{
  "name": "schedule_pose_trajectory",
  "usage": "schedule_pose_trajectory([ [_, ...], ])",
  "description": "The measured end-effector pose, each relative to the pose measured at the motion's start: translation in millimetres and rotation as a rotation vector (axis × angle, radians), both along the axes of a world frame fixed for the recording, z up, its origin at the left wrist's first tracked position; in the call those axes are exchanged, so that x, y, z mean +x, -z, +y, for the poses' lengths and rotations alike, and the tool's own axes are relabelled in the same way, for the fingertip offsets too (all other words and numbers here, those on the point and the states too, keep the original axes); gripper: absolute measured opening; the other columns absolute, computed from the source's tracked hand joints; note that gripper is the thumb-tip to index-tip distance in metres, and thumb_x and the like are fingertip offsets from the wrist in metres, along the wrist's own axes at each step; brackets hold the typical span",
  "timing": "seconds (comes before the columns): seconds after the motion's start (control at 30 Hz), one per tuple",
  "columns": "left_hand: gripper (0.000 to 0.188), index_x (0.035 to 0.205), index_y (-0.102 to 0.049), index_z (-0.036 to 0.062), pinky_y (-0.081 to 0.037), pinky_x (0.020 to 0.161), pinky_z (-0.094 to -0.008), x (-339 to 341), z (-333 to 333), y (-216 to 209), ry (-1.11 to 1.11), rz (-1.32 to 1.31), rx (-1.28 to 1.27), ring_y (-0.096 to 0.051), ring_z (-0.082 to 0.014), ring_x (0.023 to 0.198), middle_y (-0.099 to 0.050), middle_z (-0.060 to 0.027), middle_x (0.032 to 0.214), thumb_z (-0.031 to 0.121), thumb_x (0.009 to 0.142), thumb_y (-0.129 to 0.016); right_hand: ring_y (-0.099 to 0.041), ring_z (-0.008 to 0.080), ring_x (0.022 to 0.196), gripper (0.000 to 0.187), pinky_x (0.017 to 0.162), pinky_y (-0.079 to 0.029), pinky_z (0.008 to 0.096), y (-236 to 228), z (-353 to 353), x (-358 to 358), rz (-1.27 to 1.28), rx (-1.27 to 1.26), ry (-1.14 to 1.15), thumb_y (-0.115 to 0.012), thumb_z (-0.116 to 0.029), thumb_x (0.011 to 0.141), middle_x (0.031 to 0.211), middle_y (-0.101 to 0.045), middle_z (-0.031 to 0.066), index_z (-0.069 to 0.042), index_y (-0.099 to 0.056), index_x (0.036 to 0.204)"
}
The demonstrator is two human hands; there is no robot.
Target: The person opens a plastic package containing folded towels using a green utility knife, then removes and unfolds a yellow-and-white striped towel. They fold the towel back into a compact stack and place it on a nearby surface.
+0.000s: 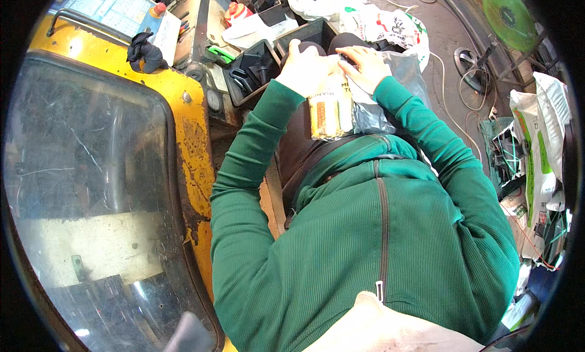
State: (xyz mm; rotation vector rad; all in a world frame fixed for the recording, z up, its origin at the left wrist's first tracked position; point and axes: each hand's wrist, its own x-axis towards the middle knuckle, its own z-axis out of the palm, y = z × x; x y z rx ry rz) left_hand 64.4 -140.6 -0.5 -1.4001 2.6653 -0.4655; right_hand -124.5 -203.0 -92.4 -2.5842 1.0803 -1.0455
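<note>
On my lap lies a clear packet [331, 113] with layered yellow, brown and white contents that look like sandwiches, and a white printed label. My left hand [303, 70] is closed over its upper left end, the fingers bent and partly washed out by bright light. At the upper right end, my right hand [365, 68] grips the packet's edge with bent fingers and thumb. A grey plastic bag [407, 78] lies under and beside the packet, below my right wrist. What the fingertips pinch is partly hidden.
A yellow machine [195, 138] with a scratched window [91, 151] and red button [159, 8] stands at left. Black bins [248, 71] sit beyond my left hand. White plastic bags [390, 26] lie ahead. At right are a green disc [509, 17], a cable [448, 78] and sacks [536, 145].
</note>
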Motion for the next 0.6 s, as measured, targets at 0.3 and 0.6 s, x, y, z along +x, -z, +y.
schedule_pose_trajectory([
  [0.3,0.014,0.085,-0.066,0.0033,-0.045,0.088,-0.0345,54.0,6.7,-18.3,0.281,0.742,0.361,-0.062,-0.0220,0.092,-0.066,-0.0074,0.091,0.014,0.076,-0.070,-0.048,0.0284,0.116,0.043,0.099,-0.033,0.0424,-5.0,-0.8,0.5,0.066,0.109,0.017,-0.055,-0.039,0.084,0.122,-0.057,0.0085,-0.015,-0.057,0.120],
  [0.6,0.038,0.109,-0.065,0.0226,-0.026,0.095,-0.0521,28.8,48.4,-1.4,0.095,0.394,-0.159,-0.050,-0.0202,0.117,-0.062,-0.0005,0.113,0.025,0.072,-0.069,-0.048,0.0276,0.116,0.043,0.099,-0.035,0.0405,-1.8,-0.2,4.8,0.156,0.037,0.099,-0.055,-0.041,0.084,0.120,-0.058,0.0079,-0.015,-0.058,0.120],
])
